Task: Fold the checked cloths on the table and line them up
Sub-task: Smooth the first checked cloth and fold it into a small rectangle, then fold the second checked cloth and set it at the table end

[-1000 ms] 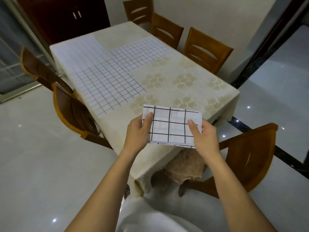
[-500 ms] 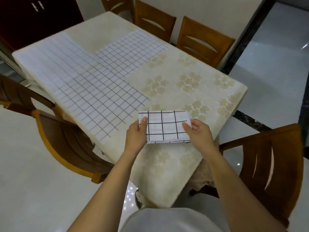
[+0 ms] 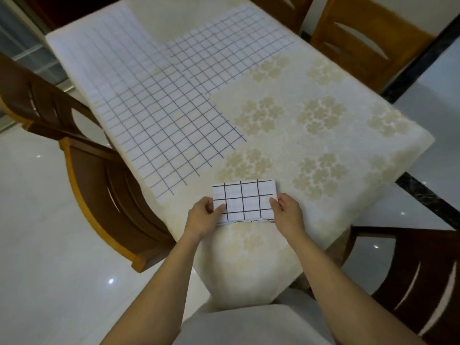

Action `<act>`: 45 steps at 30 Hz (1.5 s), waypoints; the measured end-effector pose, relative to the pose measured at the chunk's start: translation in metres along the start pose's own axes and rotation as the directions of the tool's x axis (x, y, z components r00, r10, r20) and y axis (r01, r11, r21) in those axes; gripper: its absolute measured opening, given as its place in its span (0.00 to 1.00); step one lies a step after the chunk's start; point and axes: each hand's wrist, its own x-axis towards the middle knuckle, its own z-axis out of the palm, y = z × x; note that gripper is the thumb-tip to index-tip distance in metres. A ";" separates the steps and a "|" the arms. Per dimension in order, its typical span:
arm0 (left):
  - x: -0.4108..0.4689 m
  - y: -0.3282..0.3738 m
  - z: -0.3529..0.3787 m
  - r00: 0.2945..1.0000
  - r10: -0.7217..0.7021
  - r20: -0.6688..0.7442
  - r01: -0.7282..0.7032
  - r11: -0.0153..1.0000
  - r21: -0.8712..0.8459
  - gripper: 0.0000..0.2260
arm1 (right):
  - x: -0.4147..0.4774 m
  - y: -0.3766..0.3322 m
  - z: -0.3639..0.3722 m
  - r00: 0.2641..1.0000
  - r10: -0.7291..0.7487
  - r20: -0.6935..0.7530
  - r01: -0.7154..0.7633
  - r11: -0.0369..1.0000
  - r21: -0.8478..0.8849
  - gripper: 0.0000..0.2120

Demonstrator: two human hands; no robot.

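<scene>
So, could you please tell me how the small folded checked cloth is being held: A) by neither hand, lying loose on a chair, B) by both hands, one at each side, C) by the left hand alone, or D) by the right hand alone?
B: the left hand grips the left side of the folded checked cloth and the right hand grips its right side.

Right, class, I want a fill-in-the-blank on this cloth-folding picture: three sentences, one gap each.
1. The folded cloth is held in ____ hands: left hand and right hand.
2. The larger checked cloths lie flat on the tablecloth, not yet ____.
3. The tablecloth is patterned with pale ____.

Missing words: both; folded; flowers.
</scene>
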 end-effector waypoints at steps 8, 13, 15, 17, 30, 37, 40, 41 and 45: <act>-0.002 -0.004 0.020 0.970 -0.077 -0.230 0.076 0.997 -0.016 0.06 | 0.028 0.007 0.004 0.997 -0.040 0.072 0.049 0.990 -0.129 0.07; -0.011 0.000 0.029 0.950 -0.061 -0.306 0.067 0.998 0.008 0.04 | 0.026 0.003 -0.005 0.991 -0.122 0.062 0.133 0.965 -0.225 0.10; -0.014 -0.002 0.027 0.941 -0.057 -0.335 0.067 0.998 0.021 0.07 | 0.025 0.001 -0.008 0.987 -0.146 0.071 0.161 0.931 -0.326 0.13; -0.020 -0.006 0.023 0.936 -0.045 -0.349 0.071 0.996 0.061 0.09 | 0.025 0.003 -0.012 0.984 -0.158 0.083 0.177 0.910 -0.375 0.16; -0.109 -0.010 -0.073 0.861 0.370 -0.350 -0.249 0.906 0.343 0.04 | -0.100 -0.073 0.040 0.851 -0.521 0.067 0.509 0.784 -0.355 0.04; -0.216 -0.103 -0.232 0.733 0.408 -0.545 -0.275 0.910 0.312 0.02 | -0.215 -0.149 0.125 0.669 -0.737 0.096 0.723 0.617 -0.310 0.02; -0.259 -0.152 -0.285 0.689 0.379 -0.618 -0.218 0.921 0.322 0.01 | -0.266 -0.179 0.182 0.560 -0.817 0.140 0.821 0.523 -0.228 0.02; -0.273 -0.166 -0.301 0.673 0.372 -0.639 -0.197 0.923 0.330 0.01 | -0.282 -0.188 0.203 0.523 -0.836 0.165 0.848 0.492 -0.197 0.02; -0.317 -0.219 -0.356 0.602 0.283 -0.747 -0.094 0.954 0.286 0.01 | -0.336 -0.216 0.283 0.380 -0.889 0.255 0.925 0.372 -0.080 0.04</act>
